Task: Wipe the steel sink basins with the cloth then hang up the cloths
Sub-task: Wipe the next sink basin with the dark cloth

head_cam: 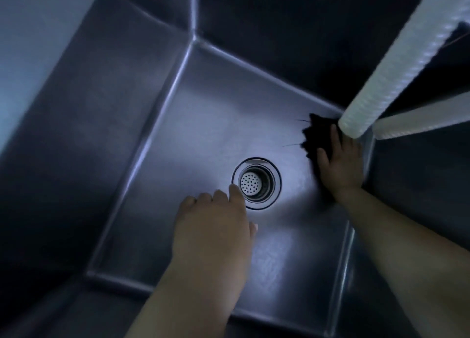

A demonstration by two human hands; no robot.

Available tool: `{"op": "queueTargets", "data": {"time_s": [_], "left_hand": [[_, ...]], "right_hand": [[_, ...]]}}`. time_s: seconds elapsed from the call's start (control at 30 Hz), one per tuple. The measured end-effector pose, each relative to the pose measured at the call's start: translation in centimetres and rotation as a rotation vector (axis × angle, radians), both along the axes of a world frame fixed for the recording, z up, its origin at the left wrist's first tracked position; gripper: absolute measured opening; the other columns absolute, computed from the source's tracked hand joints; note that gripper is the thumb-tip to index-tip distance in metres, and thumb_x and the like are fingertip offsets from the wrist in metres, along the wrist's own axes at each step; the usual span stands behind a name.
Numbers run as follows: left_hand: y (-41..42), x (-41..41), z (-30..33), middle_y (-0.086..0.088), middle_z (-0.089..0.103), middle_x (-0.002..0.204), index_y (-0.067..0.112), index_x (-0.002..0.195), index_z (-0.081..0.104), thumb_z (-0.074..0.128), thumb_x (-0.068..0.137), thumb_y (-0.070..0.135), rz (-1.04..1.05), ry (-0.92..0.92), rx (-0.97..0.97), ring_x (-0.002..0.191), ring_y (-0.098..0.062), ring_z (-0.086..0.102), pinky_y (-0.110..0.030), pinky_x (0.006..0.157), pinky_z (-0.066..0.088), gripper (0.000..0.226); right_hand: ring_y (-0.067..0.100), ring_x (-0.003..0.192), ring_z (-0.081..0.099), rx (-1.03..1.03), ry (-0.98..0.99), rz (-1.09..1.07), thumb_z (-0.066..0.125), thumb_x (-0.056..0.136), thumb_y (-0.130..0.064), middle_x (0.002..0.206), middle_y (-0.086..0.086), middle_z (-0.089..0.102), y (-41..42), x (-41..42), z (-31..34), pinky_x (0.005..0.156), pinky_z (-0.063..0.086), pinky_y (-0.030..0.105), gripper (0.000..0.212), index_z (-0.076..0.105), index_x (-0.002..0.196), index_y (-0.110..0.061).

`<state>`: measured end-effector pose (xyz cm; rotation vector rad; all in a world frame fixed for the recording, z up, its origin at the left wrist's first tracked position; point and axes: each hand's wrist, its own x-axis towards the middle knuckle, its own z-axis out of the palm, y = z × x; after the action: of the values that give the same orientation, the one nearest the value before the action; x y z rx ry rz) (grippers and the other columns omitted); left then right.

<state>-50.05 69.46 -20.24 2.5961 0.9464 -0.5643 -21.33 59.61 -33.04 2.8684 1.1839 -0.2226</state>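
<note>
Dim, bluish lighting; a pale ribbed hose [407,58] runs diagonally at upper right; pale wall surface [23,45] at upper left

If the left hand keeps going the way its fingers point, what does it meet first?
Most likely the drain strainer: the left hand points up the basin floor, fingertips already at its rim, though their height above it is unclear.
</note>
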Motion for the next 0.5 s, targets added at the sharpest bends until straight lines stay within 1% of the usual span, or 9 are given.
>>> {"op": "queueTargets", "data": {"time_s": [0.1, 0.17, 0.2, 0.23, 0.27, 0.3, 0.33, 0.4, 0.5], "left_hand": [[0.3, 0.2, 0.4, -0.001, 0.048, 0.13, 0.016, 0.146, 0.015, 0.032, 0.095, 0.05, 0.034, -0.024, -0.034, 0.117, -0.023, 0.046, -0.038, 0.098, 0.03, 0.063], [0.8, 0.3, 0.9, -0.001, 0.049, 0.13, 0.017, 0.146, 0.016, 0.032, 0.095, 0.048, 0.085, -0.034, -0.052, 0.117, -0.022, 0.046, -0.037, 0.099, 0.03, 0.062], [1.1, 0.3, 1.1, -0.001, 0.051, 0.128, 0.017, 0.146, 0.02, 0.035, 0.095, 0.048, 0.116, -0.033, -0.049, 0.116, -0.022, 0.048, -0.036, 0.099, 0.031, 0.061], [1.5, 0.2, 1.4, -0.001, 0.056, 0.122, 0.017, 0.143, 0.03, 0.043, 0.092, 0.047, 0.14, -0.013, -0.05, 0.111, -0.021, 0.053, -0.035, 0.096, 0.035, 0.061], [1.8, 0.1, 1.7, -0.001, 0.064, 0.109, 0.016, 0.135, 0.046, 0.056, 0.085, 0.047, 0.173, 0.001, -0.04, 0.099, -0.02, 0.06, -0.034, 0.088, 0.042, 0.06], [2.0, 0.0, 1.6, -0.002, 0.069, 0.091, 0.014, 0.121, 0.061, 0.07, 0.073, 0.044, 0.212, -0.031, -0.025, 0.083, -0.02, 0.065, -0.033, 0.078, 0.047, 0.058], [2.1, -0.1, 1.3, -0.001, 0.069, 0.076, 0.013, 0.107, 0.069, 0.079, 0.061, 0.039, 0.222, -0.055, -0.014, 0.07, -0.021, 0.065, -0.032, 0.07, 0.05, 0.054], [2.1, -0.2, 0.7, 0.0, 0.066, 0.065, 0.013, 0.095, 0.073, 0.085, 0.05, 0.03, 0.249, -0.078, 0.004, 0.06, -0.022, 0.064, -0.031, 0.063, 0.05, 0.049], [2.3, -0.4, 0.5, 0.0, 0.063, 0.061, 0.014, 0.09, 0.073, 0.085, 0.047, 0.025, 0.276, -0.089, 0.062, 0.056, -0.023, 0.062, -0.03, 0.06, 0.049, 0.046]], "right_hand": [[0.039, 0.14, 0.021, 0.085, -0.023, -0.422, 0.036, 0.093, -0.04, 0.152, 0.021, 0.028, 2.5, 0.1, -1.0, 0.116, 0.01, 0.048, 0.063, 0.029, 0.146, -0.005], [0.039, 0.143, 0.01, 0.128, -0.007, -0.706, 0.034, 0.096, -0.042, 0.155, 0.022, 0.017, 6.5, -0.5, -1.5, 0.115, 0.001, 0.05, 0.066, 0.018, 0.149, -0.004], [0.041, 0.143, 0.005, 0.137, 0.019, -0.765, 0.032, 0.096, -0.044, 0.155, 0.024, 0.012, 8.8, -0.9, -1.6, 0.115, -0.002, 0.051, 0.069, 0.013, 0.149, -0.003], [0.043, 0.143, 0.002, 0.138, 0.046, -0.774, 0.031, 0.095, -0.047, 0.155, 0.026, 0.007, 11.2, -1.5, -1.7, 0.115, -0.003, 0.053, 0.074, 0.01, 0.149, 0.0], [0.045, 0.143, 0.001, 0.133, 0.063, -0.758, 0.031, 0.093, -0.051, 0.155, 0.028, 0.006, 13.7, -2.3, -1.9, 0.116, -0.002, 0.055, 0.08, 0.008, 0.149, 0.002], [0.046, 0.142, 0.001, 0.126, 0.07, -0.73, 0.032, 0.092, -0.054, 0.154, 0.03, 0.006, 16.1, -3.3, -2.0, 0.115, 0.0, 0.057, 0.085, 0.008, 0.147, 0.006], [0.048, 0.141, 0.002, 0.123, 0.074, -0.69, 0.033, 0.091, -0.056, 0.153, 0.033, 0.007, 18.4, -4.6, -2.3, 0.115, 0.0, 0.058, 0.088, 0.008, 0.146, 0.008], [0.051, 0.14, 0.003, 0.131, 0.077, -0.585, 0.033, 0.09, -0.058, 0.15, 0.038, 0.007, 22.4, -7.3, -2.7, 0.112, 0.0, 0.058, 0.092, 0.008, 0.144, 0.013], [0.054, 0.138, 0.004, 0.123, 0.07, -0.467, 0.036, 0.088, -0.059, 0.147, 0.042, 0.006, 26.2, -10.6, -3.0, 0.112, 0.003, 0.06, 0.096, 0.009, 0.143, 0.014]]}}
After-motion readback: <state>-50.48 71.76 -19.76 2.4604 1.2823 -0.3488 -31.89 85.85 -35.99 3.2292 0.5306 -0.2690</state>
